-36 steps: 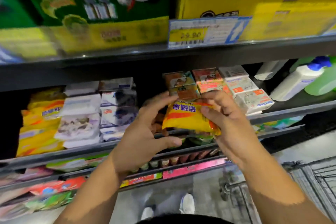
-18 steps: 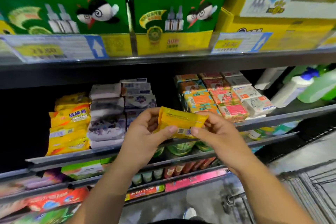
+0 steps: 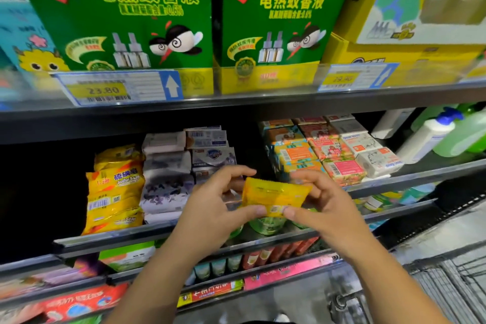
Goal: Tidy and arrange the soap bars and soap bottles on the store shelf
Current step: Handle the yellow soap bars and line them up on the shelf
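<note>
At about nine o'clock of the view, a stack of yellow soap packets (image 3: 115,192) leans on the middle shelf (image 3: 420,175). White and purple soap bars (image 3: 165,179) touch its right side, and blue-and-white soap boxes (image 3: 210,150) are piled just beside those. Above, at eleven o'clock, a green box (image 3: 126,16) stands on the upper shelf (image 3: 263,102) behind a price tag (image 3: 118,89), with a second green box (image 3: 276,21) next to it at twelve. Near the centre, in front of the middle shelf, the left hand (image 3: 207,213) pinches the left end of a single yellow soap packet (image 3: 273,196), thumb under its lower edge and fingers curled over the top. The packet lies roughly level in the air, a small printed code facing the camera. The right hand (image 3: 328,210) pinches the right end the same way, so both hands are clamped on that one packet, thumbs nearly meeting along its lower edge. At one o'clock from the packet, orange, pink and white soap boxes (image 3: 328,150) lie packed together on the shelf. At two o'clock a white bottle (image 3: 426,139) with a blue cap lies tilted beside a pale green bottle (image 3: 462,137). At five o'clock a wire cart (image 3: 452,284) shows
</note>
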`<action>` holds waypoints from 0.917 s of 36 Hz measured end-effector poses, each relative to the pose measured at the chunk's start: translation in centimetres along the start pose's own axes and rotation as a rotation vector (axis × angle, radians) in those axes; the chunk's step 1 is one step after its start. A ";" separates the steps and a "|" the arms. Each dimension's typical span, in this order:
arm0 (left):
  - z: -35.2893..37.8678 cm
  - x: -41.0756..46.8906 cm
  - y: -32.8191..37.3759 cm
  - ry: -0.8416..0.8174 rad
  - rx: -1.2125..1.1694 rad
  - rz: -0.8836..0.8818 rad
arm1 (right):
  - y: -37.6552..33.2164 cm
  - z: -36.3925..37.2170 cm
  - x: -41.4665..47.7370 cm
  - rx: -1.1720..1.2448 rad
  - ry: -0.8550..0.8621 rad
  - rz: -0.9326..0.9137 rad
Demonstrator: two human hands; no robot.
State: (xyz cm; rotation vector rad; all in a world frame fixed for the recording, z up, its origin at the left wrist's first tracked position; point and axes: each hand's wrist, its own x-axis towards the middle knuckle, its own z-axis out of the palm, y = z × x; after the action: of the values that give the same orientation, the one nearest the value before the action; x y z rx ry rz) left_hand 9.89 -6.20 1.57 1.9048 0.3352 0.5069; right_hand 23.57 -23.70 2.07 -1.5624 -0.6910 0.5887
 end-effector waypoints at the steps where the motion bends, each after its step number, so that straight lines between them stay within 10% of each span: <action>1: 0.0 -0.1 -0.2 -0.008 0.013 -0.020 | -0.2 -0.1 0.1 0.044 0.009 -0.020; 15: 1.7 -1.1 -1.4 -0.078 -0.137 -0.144 | -2.6 2.8 -0.7 -0.104 -0.020 -0.144; 23: 1.8 -0.9 0.0 0.195 -0.641 -0.318 | -2.1 1.5 -0.1 0.209 0.006 0.171; 33: 0.7 -0.2 -1.0 0.072 -0.435 -0.518 | -0.3 1.7 -0.4 0.128 -0.065 0.524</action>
State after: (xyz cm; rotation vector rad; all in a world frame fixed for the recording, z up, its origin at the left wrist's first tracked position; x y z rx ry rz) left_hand 10.05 -6.47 0.39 1.3143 0.6837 0.2691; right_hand 22.04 -22.75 2.16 -1.6118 -0.2762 1.0527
